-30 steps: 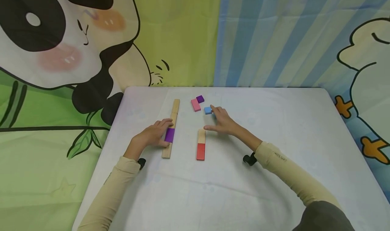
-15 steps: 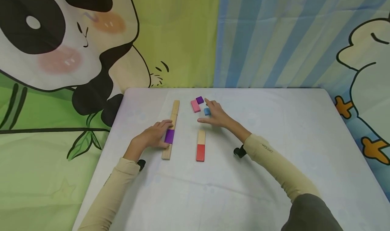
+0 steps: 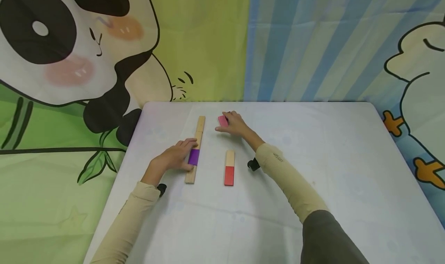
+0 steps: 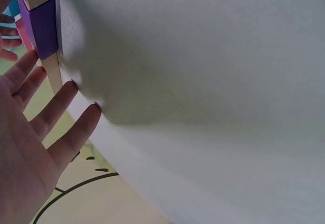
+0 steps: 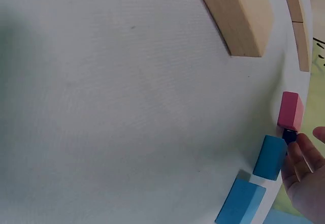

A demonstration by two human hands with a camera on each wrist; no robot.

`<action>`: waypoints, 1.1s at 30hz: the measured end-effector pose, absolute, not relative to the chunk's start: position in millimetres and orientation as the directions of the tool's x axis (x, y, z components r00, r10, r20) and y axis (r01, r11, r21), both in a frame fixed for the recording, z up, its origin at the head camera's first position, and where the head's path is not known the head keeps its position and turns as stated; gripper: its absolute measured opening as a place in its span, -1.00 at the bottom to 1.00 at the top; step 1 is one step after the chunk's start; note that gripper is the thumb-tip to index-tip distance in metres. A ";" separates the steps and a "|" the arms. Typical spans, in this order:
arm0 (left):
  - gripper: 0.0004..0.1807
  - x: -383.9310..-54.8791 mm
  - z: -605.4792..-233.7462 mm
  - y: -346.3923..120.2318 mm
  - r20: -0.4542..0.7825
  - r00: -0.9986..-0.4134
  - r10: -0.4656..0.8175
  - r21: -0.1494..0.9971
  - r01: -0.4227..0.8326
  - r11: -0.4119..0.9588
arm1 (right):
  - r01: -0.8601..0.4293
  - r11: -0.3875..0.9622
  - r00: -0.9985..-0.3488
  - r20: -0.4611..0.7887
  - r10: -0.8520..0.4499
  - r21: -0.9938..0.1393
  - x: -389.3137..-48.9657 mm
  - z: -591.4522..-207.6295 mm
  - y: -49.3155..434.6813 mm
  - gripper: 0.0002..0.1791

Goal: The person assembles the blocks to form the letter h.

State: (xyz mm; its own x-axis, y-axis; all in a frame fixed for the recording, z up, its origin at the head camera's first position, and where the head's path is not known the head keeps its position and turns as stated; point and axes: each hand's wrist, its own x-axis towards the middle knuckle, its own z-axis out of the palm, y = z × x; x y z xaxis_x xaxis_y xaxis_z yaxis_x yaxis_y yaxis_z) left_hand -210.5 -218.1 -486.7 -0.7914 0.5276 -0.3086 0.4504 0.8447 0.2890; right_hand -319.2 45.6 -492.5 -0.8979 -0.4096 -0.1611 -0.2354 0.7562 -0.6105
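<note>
Along the left runs a row of plain wooden blocks (image 3: 201, 124) with a purple block (image 3: 193, 157) among them. My left hand (image 3: 172, 155) rests at this row, fingers spread, thumb tip at the purple block's near end. In the left wrist view, fairly straight fingers reach the purple block (image 4: 43, 28). My right hand (image 3: 234, 125) is beside the pink block (image 3: 222, 121), thumb apart from the fingers. In the right wrist view, its fingertips are right at a small dark purple block (image 5: 290, 135), largely hidden, between the pink block and a blue block (image 5: 270, 157).
A shorter row, one plain wooden block (image 3: 230, 158) and a red block (image 3: 229, 176), lies mid-table. Another blue block (image 5: 241, 202) shows in the right wrist view. The white table (image 3: 313, 140) ends at a cartoon-printed curtain (image 3: 201, 43).
My right hand has moved left and slightly back, past the blue block, to the pink and dark purple blocks, covering the blue one in the head view. My left hand stays put.
</note>
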 end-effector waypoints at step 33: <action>-0.10 -208.8 -482.0 -219.3 -0.290 -0.789 0.541 0.299 0.463 0.835 | -0.213 0.781 -0.913 -0.165 -0.374 -0.588 -327.3 -507.2 36.1 -0.35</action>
State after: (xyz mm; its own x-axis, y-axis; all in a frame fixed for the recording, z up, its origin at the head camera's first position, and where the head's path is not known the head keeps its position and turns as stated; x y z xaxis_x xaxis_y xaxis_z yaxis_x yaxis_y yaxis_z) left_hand -208.8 -219.3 -482.0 -0.7892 0.5415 -0.2898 0.4628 0.8345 0.2990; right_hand -327.3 36.1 -507.2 -0.9126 -0.3739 -0.1653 -0.2134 0.7805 -0.5876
